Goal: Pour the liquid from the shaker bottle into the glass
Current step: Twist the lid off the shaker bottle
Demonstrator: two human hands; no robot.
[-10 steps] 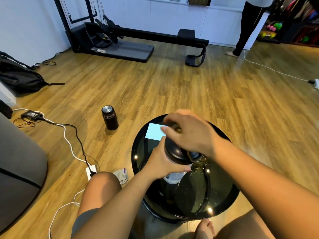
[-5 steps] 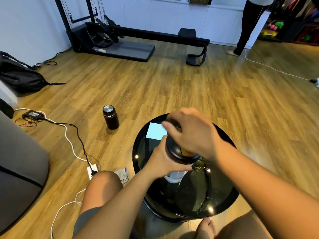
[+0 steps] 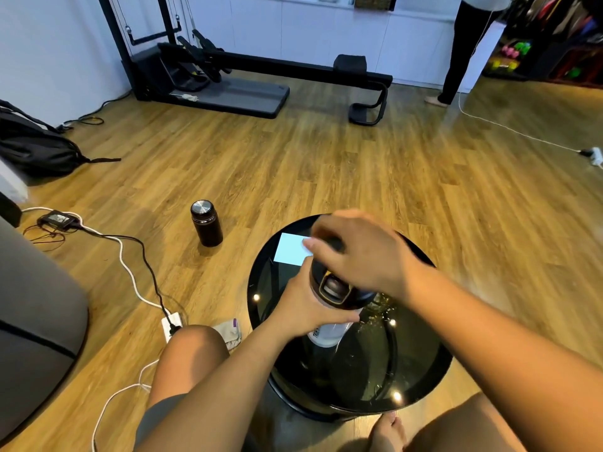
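A shaker bottle with a pale body and a black lid stands upright on a round black glass table. My left hand is wrapped around the bottle just under the lid. My right hand lies over the top of the lid, fingers curled on its far side. The lid's flip cap faces me. A clear glass shows only as glints behind my right wrist, mostly hidden.
A dark flask stands on the wood floor left of the table. Cables, a charger and a power strip lie at left. A black bag, exercise machine and a standing person are further off.
My right hand has shifted slightly over the lid and the lid's flip cap has come into view facing me. My left hand keeps its grip; the bottle stays in place.
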